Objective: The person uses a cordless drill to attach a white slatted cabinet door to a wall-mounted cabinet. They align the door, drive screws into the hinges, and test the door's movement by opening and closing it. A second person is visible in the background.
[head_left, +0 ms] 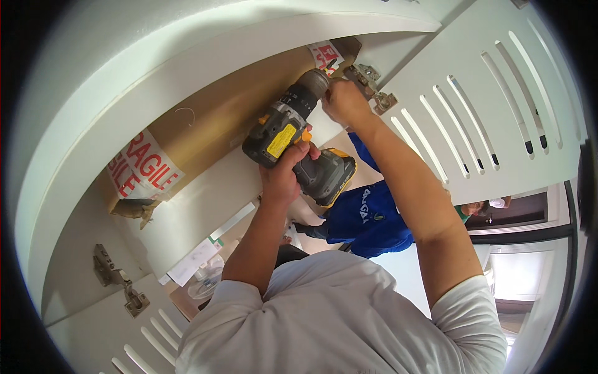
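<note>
L hand clamped on cordless drill. R hand curled beside chuck, nr cab. hinge; can't tell its grip.

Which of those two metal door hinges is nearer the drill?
The upper-right hinge, just beside the right hand and close to the drill. The other hinge sits at the lower left, well away from it.
</note>
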`<state>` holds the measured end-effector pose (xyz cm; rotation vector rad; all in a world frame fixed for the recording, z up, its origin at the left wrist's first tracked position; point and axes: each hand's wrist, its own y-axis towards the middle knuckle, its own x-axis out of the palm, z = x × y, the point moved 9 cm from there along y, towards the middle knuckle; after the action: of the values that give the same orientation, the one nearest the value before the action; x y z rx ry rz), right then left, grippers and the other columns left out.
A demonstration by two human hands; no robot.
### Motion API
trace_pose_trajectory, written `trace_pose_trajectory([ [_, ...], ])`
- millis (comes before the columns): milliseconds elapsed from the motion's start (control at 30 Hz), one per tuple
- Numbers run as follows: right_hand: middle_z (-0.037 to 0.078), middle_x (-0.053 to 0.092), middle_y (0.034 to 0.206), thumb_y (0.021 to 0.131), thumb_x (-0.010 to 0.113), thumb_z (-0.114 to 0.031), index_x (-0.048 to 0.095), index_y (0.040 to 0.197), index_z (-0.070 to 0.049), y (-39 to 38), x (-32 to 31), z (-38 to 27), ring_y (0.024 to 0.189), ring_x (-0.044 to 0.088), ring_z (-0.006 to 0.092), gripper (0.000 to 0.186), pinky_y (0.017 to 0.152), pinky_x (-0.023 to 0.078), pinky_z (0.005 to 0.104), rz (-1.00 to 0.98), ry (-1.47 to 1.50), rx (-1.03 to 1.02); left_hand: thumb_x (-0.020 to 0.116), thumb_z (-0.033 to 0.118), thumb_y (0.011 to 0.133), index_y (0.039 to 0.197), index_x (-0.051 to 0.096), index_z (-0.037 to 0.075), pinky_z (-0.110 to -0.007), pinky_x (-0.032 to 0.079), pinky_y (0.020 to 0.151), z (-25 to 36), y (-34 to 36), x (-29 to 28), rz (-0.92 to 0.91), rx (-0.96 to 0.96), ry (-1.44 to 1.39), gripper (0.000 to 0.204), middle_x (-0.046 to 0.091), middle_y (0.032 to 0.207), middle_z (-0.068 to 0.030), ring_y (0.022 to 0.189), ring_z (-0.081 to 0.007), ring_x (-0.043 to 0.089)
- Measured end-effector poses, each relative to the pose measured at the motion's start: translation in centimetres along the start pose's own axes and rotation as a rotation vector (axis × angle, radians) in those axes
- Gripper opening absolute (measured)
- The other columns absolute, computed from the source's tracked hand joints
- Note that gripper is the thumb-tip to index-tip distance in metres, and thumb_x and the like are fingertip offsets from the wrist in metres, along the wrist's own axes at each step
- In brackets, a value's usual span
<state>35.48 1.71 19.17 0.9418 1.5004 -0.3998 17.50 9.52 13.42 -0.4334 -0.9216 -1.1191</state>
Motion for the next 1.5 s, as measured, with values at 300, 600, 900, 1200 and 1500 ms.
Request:
trace_pose_trajectory([
  [300, 0.026, 0.068, 0.102, 0.09, 0.058, -0.015, 0.064, 0.106, -0.001, -0.1, 1.2, -0.7, 0.096, 0.069, 0.0413, 0.022, 0.085, 0.055, 0.0503, -0.102, -0.193, -0.054, 0.064, 0.0, 0.087, 0.125, 0.059, -0.002, -0.037, 0.054, 0.077, 0.0, 0.0, -0.3, -0.026, 0.023, -0.043, 0.038, 0.067, 0.115, -0.0126, 0.082, -0.0217, 0.066],
  [600, 0.024, 0.068, 0.093, 0.088, 0.059, -0.006, 0.063, 0.104, -0.001, -2.7, -3.4, -1.8, 0.088, 0.067, 0.0442, 0.017, 0.079, 0.053, 0.0522, 0.335, 0.156, -0.058, 0.063, 0.001, 0.088, 0.124, 0.06, -0.001, -0.037, 0.054, 0.078, -0.1, 0.0, -0.2, -0.055, 0.037, -0.084, 0.037, 0.067, 0.115, -0.0121, 0.082, -0.0211, 0.066],
  [900, 0.022, 0.072, 0.091, 0.095, 0.06, -0.011, 0.065, 0.106, 0.0, -1.5, -3.5, 0.6, 0.087, 0.071, 0.0387, 0.017, 0.08, 0.054, 0.0444, 0.517, 0.195, 0.209, 0.065, 0.002, 0.088, 0.125, 0.059, -0.001, -0.036, 0.054, 0.077, -0.1, -0.1, -0.4, -0.032, 0.029, -0.092, 0.038, 0.067, 0.117, -0.0127, 0.081, -0.0211, 0.066],
  [1200, 0.023, 0.071, 0.1, 0.09, 0.059, -0.005, 0.066, 0.107, -0.002, -1.7, -3.8, -0.2, 0.093, 0.069, 0.0412, 0.019, 0.083, 0.053, 0.0461, 0.437, 0.121, 0.148, 0.067, 0.003, 0.087, 0.125, 0.061, -0.002, -0.036, 0.055, 0.079, 0.0, -0.3, -0.1, -0.044, 0.02, -0.074, 0.038, 0.067, 0.116, -0.0116, 0.081, -0.0196, 0.067],
  [1500, 0.01, 0.069, 0.094, 0.096, 0.059, -0.004, 0.065, 0.112, -0.001, -3.8, -3.1, 0.8, 0.083, 0.068, 0.0204, 0.017, 0.078, 0.057, 0.0362, 0.343, 0.799, 0.223, 0.066, 0.004, 0.085, 0.122, 0.062, -0.003, -0.035, 0.054, 0.077, -0.3, 0.1, 0.1, 0.023, -0.056, -0.06, 0.038, 0.068, 0.107, -0.0119, 0.079, -0.0191, 0.066],
])
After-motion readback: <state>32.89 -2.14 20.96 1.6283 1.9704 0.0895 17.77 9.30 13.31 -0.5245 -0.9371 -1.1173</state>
